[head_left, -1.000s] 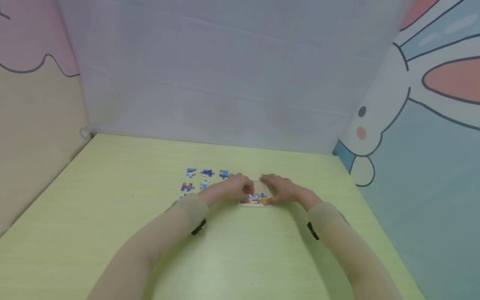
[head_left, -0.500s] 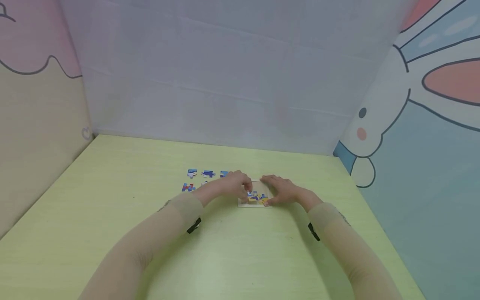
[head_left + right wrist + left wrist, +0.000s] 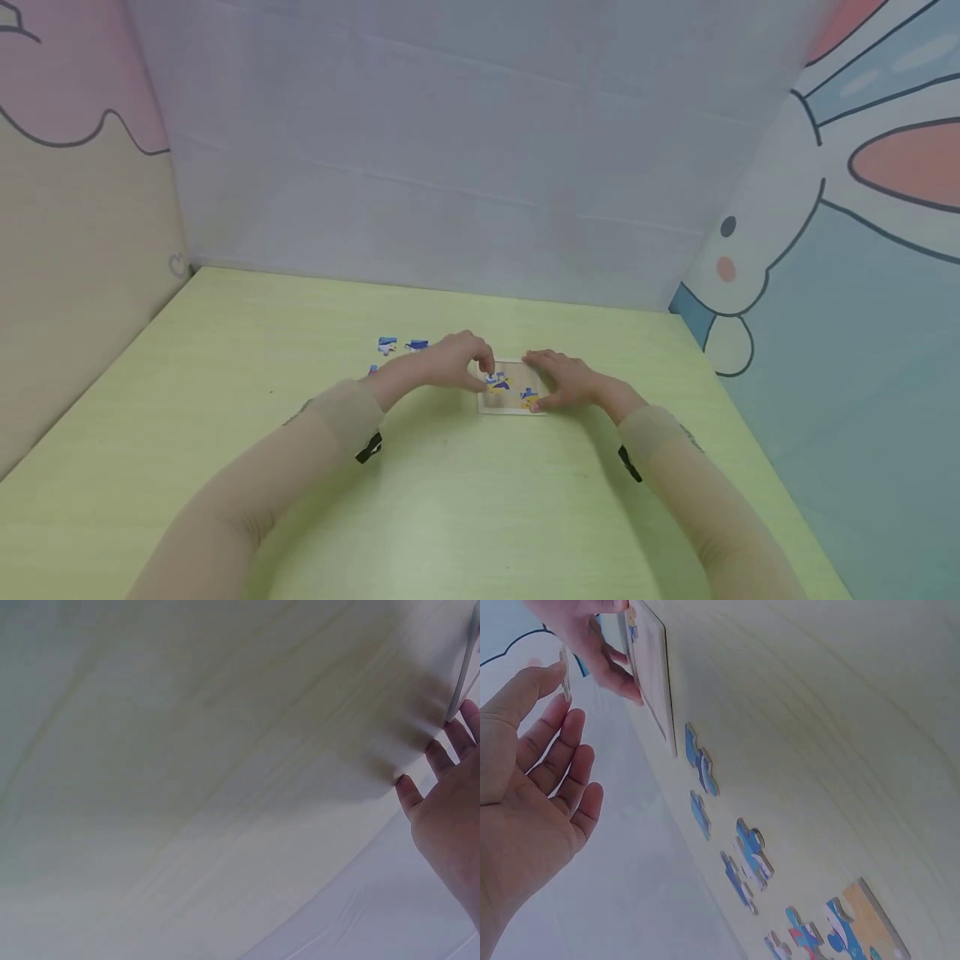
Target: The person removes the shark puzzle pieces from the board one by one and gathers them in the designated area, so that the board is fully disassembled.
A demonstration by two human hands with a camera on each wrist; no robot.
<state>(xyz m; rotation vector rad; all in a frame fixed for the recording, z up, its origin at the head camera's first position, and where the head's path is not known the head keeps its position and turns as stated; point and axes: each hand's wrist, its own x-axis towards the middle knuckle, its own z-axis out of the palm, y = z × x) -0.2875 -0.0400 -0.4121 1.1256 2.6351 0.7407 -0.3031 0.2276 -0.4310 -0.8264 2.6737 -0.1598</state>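
In the head view my left hand (image 3: 453, 360) pinches a blue, white and yellow jigsaw piece (image 3: 498, 382) above the left part of a shallow wooden puzzle tray (image 3: 502, 411). The left wrist view shows that piece (image 3: 565, 679) edge-on between thumb and index finger, the other fingers loosely bent. My right hand (image 3: 567, 383) rests along the tray's right side, its thumb touching a yellow and blue piece (image 3: 528, 397) in the near right corner. Its spread fingertips meet the tray edge (image 3: 460, 671) in the right wrist view; the thumb is hidden there.
Several loose jigsaw pieces (image 3: 754, 851) lie on the pale yellow table (image 3: 817, 750), left of the tray. A few show past my left hand in the head view, such as a blue and white piece (image 3: 387, 345). A grey-white backdrop (image 3: 420, 167) closes the far side.
My left hand has lifted the piece from the tray's near row and moved it up and left, leaving bare wood there. My right hand has stayed at the tray's right side.
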